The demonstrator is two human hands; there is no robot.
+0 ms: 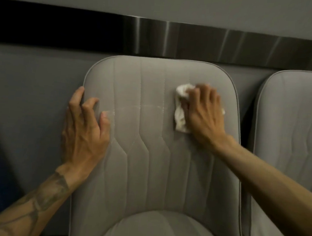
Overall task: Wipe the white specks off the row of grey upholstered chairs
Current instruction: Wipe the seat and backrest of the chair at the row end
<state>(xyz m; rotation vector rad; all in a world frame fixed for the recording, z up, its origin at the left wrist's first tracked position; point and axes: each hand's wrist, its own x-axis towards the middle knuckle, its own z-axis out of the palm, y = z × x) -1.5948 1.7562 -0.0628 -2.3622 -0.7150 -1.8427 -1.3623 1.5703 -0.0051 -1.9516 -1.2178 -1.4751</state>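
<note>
A grey upholstered chair point(149, 154) with stitched vertical seams fills the middle of the view, its backrest facing me. A faint white streak point(143, 107) runs across the backrest at mid height. My right hand point(204, 113) presses a crumpled white cloth point(181, 108) flat against the upper right of the backrest, its fingertips blurred. My left hand point(85, 128) rests on the backrest's left edge with fingers bent, the thumb lying on the fabric near the streak's left end.
A second grey chair point(293, 126) stands close on the right, partly cut off by the frame. Behind both runs a grey wall point(34, 92) with a dark and brushed-metal band point(174, 38) above the chair tops. The round seat cushion point(154, 229) shows at the bottom.
</note>
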